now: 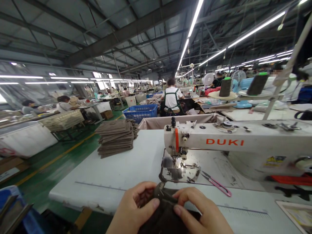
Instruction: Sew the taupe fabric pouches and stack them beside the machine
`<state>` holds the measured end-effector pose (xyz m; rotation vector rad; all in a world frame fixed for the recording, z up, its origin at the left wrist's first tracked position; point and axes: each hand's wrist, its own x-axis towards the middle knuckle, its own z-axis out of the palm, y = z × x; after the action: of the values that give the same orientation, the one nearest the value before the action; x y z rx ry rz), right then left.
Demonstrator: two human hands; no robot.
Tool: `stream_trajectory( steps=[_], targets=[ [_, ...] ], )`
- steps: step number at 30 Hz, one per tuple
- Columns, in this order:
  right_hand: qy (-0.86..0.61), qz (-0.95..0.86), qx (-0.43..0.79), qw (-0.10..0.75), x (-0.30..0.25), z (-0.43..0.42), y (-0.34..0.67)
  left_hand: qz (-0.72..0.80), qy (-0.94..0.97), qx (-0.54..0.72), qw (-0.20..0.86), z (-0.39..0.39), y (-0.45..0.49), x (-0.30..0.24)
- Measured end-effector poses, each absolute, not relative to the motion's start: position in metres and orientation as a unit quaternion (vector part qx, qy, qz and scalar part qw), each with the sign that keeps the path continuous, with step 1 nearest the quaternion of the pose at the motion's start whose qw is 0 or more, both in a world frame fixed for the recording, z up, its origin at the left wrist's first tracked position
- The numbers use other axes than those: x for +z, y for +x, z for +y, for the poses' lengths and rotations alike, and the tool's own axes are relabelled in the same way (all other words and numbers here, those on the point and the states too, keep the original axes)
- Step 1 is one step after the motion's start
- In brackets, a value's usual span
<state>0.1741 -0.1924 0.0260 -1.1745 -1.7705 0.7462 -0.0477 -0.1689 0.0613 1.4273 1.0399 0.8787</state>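
Between my two hands a dark brown piece of fabric point(168, 208) is held at the front edge of the sewing table, its upper edge folded. My left hand point(136, 206) pinches it from the left, thumb on top. On the other side my right hand point(197, 208) grips the cloth between thumb and fingers. Just beyond stands a white sewing machine point(234, 139) with an orange label, and its needle area and metal plate point(180, 174) are apart from the fabric. Pink-handled thread snips point(216, 184) lie on the table to the right of the plate.
A stack of brown fabric pieces point(115, 138) sits at the table's far left. Behind are a blue crate point(140, 111), a cloth-lined bin point(156, 123) and a person in a green apron point(172, 99). Thread cones point(257, 84) stand at right.
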Motion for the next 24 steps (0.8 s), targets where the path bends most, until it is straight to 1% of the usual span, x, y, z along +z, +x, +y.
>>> stream_trajectory(
  steps=[4,8,12,16,20,22,24],
  targets=[
    [-0.485,-0.726,0.247,0.42,0.037,-0.197,0.178,0.457,0.595,0.388,0.536,-0.176,-0.043,0.067],
    [-0.476,-0.75,0.221,0.403,0.044,-0.197,0.184,0.447,0.562,0.414,0.56,-0.181,-0.04,0.067],
    [-0.482,-0.731,0.256,0.41,0.043,-0.198,0.182,0.438,0.51,0.431,0.602,-0.181,-0.039,0.061],
    [-0.497,-0.692,0.29,0.436,0.043,-0.2,0.175,0.428,0.505,0.429,0.615,-0.179,-0.04,0.056],
    [-0.5,-0.687,0.35,0.394,0.042,-0.198,0.173,0.429,0.512,0.413,0.62,-0.178,-0.042,0.052],
    [-0.458,-0.709,0.377,0.382,0.039,-0.196,0.172,0.437,0.527,0.383,0.62,-0.175,-0.046,0.055],
    [-0.376,-0.748,0.388,0.386,0.033,-0.195,0.17,0.449,0.564,0.328,0.61,-0.169,-0.051,0.061]
  ],
)
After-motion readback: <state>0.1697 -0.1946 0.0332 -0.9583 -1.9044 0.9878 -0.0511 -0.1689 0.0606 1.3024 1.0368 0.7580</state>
